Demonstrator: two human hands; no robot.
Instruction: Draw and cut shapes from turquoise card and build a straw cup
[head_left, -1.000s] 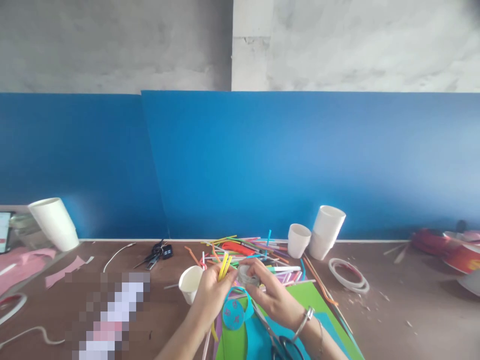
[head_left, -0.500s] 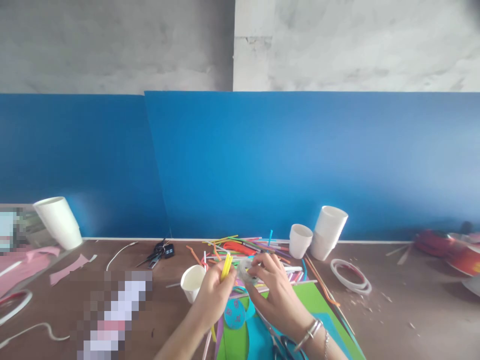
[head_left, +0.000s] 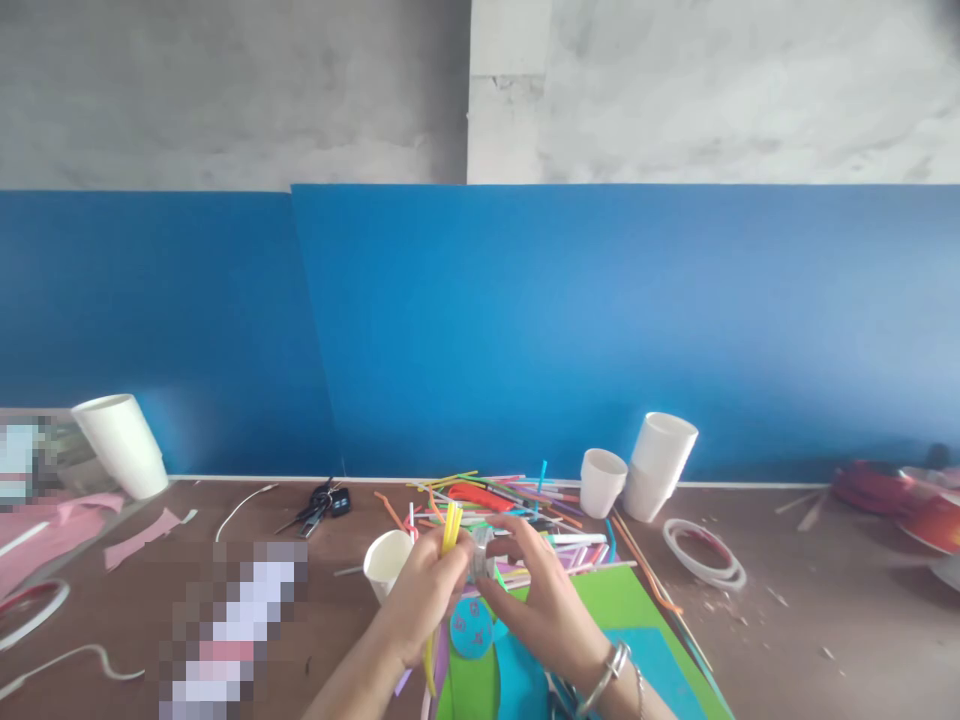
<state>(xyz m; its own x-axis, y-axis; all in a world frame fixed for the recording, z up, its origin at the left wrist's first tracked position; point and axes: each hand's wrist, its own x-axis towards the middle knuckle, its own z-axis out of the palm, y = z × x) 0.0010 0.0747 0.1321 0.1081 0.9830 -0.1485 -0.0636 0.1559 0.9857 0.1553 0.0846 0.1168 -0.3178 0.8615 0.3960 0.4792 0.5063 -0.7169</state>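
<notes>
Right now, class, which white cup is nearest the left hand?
The single cup beside the left hand, which partly hides it. The other single cup stands farther back by the right stack; the left stack is farther left.

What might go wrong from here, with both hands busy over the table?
The yellow straws could slip or splay: only the left hand's grip bunches them. The clear roll, between that hand and the right hand, might drop. The cup beside the left hand could get knocked.
</notes>
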